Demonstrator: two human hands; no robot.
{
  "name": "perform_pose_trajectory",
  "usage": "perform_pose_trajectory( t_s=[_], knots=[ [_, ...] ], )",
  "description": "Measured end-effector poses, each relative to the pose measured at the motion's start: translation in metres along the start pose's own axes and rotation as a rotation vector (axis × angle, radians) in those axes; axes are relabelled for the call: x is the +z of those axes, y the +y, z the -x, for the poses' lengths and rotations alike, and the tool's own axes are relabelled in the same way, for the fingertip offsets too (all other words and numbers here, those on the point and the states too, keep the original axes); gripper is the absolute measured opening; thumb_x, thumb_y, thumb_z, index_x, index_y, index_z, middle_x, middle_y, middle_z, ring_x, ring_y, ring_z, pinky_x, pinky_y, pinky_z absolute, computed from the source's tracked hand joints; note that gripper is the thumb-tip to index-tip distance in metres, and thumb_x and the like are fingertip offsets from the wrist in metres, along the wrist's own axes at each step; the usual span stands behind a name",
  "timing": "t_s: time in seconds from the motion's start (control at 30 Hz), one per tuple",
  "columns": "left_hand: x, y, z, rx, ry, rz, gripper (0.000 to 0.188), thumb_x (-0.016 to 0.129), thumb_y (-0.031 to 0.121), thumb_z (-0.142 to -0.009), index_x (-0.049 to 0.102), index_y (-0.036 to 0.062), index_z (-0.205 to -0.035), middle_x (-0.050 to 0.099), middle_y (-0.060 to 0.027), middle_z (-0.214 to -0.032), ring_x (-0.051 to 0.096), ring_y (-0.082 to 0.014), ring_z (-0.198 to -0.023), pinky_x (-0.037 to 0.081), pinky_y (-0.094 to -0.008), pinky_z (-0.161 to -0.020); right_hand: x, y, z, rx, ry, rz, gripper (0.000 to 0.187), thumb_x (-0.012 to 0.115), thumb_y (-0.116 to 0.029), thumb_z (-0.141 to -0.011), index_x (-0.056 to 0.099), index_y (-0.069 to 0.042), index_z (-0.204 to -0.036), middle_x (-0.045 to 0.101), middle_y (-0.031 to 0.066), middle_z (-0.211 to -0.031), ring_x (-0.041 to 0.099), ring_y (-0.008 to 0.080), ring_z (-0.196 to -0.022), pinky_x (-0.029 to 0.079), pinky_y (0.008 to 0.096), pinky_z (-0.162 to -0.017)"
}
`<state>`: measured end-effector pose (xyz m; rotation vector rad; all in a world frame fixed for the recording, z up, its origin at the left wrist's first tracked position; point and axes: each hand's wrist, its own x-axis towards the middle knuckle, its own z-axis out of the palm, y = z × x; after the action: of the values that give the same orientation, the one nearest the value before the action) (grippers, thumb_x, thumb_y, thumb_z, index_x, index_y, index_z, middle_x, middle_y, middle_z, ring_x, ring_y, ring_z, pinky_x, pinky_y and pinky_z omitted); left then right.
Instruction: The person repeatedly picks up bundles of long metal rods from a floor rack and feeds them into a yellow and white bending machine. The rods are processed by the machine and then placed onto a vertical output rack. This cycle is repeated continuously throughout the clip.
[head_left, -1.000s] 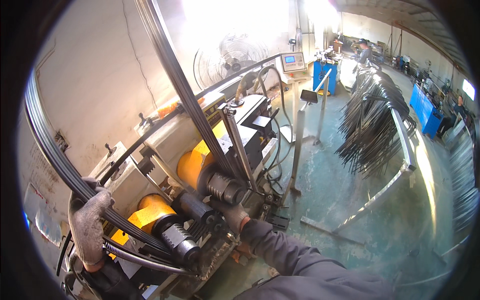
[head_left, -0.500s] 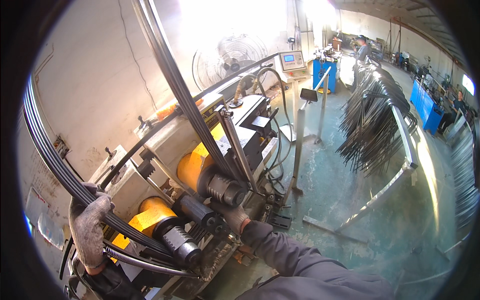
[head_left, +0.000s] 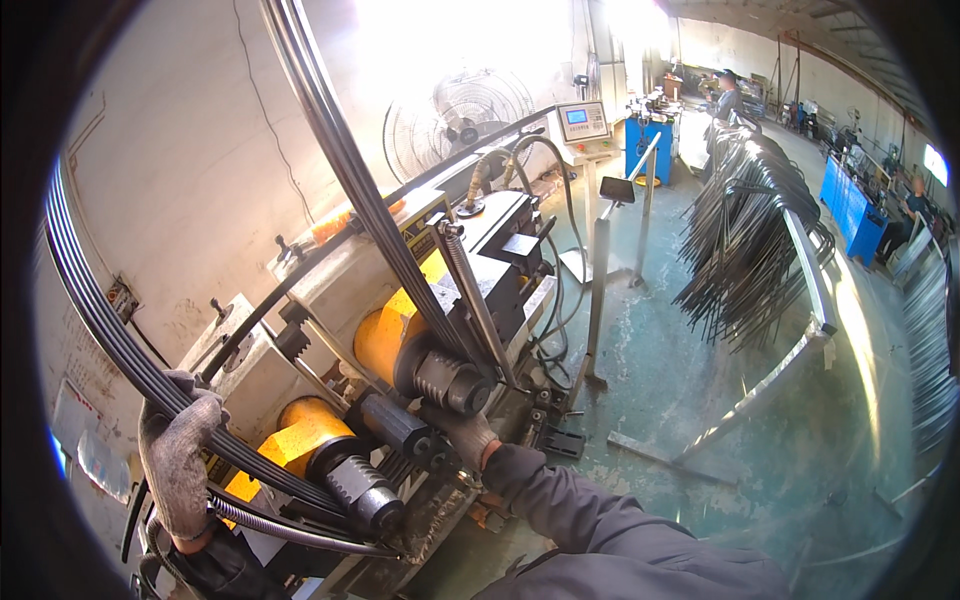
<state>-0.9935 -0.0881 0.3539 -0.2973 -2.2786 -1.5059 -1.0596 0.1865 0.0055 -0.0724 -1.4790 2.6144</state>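
My left hand (head_left: 178,460), in a grey knit glove, is closed around a bundle of long dark metal rods (head_left: 115,340). They curve down from the upper left to a lower ribbed black roller (head_left: 365,490) beside a yellow arm (head_left: 305,435) of a bending machine. My right hand (head_left: 468,440), also gloved, reaches in beneath the upper ribbed black roller (head_left: 455,380); its fingers are hidden behind the machine parts. At that roller and its yellow arm (head_left: 385,335), the rods' other tall stretch (head_left: 350,165) rises steeply to the top edge. Between the rollers sits a black cylindrical block (head_left: 395,425).
A coil spring (head_left: 470,290) stands beside the upper roller. Behind the machine are a large fan (head_left: 460,120) and a control box (head_left: 582,122). To the right, a metal rack (head_left: 808,270) carries many bent rods (head_left: 745,230). Two people are farther back.
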Motion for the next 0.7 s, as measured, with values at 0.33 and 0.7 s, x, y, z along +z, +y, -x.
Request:
perform_pose_trajectory(
  t_s=[0.33,0.7],
  knots=[
    [0.007,0.007,-0.001,0.077,0.051,-0.015,0.032,0.072,0.013,-0.107,0.062,-0.0008,-0.134,0.071,-0.0062,-0.100,0.071,-0.0164,-0.091,0.056,-0.0302,-0.086,-0.009,0.015,-0.006,-0.282,-0.094,0.836,0.053,0.082,-0.011,-0.094,0.073,-0.015,-0.146,0.075,0.0138,-0.141,0.071,0.0324,-0.131,0.057,0.0417,-0.113],
    [-0.014,0.024,-0.017,-0.002,0.214,-0.126,0.041,0.075,0.018,-0.105,0.069,0.0000,-0.142,0.082,-0.0159,-0.110,0.080,-0.0210,-0.097,0.067,-0.0323,-0.082,-0.017,0.036,-0.021,-0.416,-0.074,0.631,0.032,0.077,-0.014,-0.103,0.077,-0.002,-0.132,0.080,0.0117,-0.126,0.078,0.0223,-0.106,0.059,0.0373,-0.094]
  ],
)
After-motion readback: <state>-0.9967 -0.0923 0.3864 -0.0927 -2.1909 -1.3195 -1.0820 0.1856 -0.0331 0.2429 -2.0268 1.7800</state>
